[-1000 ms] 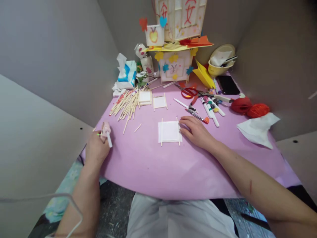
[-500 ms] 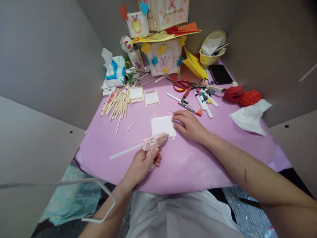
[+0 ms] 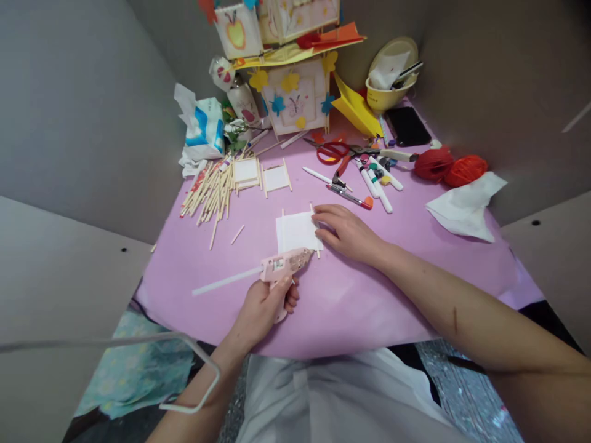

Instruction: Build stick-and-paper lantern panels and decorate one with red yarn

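My left hand (image 3: 270, 301) is wrapped round the handle of a pink hot glue gun (image 3: 286, 264). A long white glue stick (image 3: 226, 282) juts from its back end. The nozzle is at the lower right corner of a white paper square (image 3: 296, 231), close to the lower end of a thin wooden stick (image 3: 318, 253) on the right edge. A second stick (image 3: 283, 229) lies along the left side of the paper. My right hand (image 3: 344, 229) rests flat with fingers extended, their tips at the paper's right edge and its stick; whether they press on it I cannot tell.
Behind lie loose wooden sticks (image 3: 212, 194) and two small paper-and-stick frames (image 3: 276, 177). Scissors (image 3: 333, 151), markers (image 3: 376, 187), red yarn (image 3: 434, 165) and a tissue (image 3: 466, 206) are on the right. A decorated paper house (image 3: 298, 92) stands at the back, beside a tissue pack (image 3: 205, 129).
The camera view has shifted slightly, so everything on the table sits a little further left and up. The glue gun nozzle stays near the paper's lower right corner; both hands keep their hold.
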